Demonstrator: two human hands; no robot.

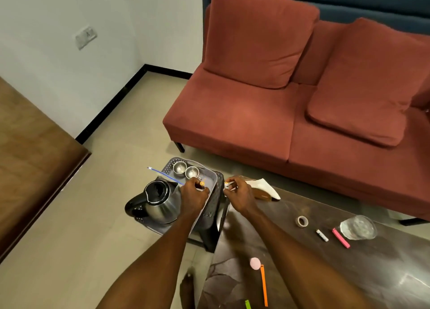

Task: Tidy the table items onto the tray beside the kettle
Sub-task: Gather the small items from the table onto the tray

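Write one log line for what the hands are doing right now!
left hand: holds blue stick over tray | right hand: pinches small white item beside tray | kettle: on tray | tape roll: still on table
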